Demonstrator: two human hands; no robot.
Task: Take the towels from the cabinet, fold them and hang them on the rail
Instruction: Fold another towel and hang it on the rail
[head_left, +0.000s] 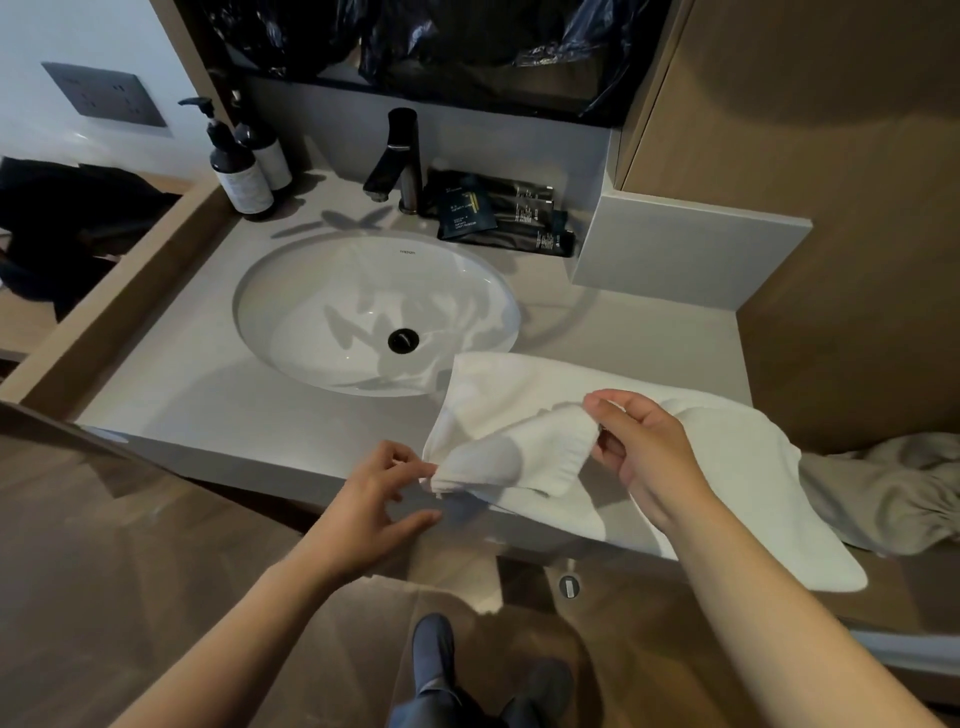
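White terry-cloth towel (519, 410): lies on the pale stone vanity counter (208, 395) right of the oval white sink (311, 312), its right end overhanging the front edge. Left hand (374, 499) and right hand (644, 447) each pinch a corner of the raised fold. Risk: the overhanging weight may drag the towel floorward if either pinch slackens.

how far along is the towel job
Done: one white towel is out, lying on the counter beside the sink. In hand: the left hand and right hand each pinch a lifted edge, mid-fold. Left: finishing the fold and hanging it up.
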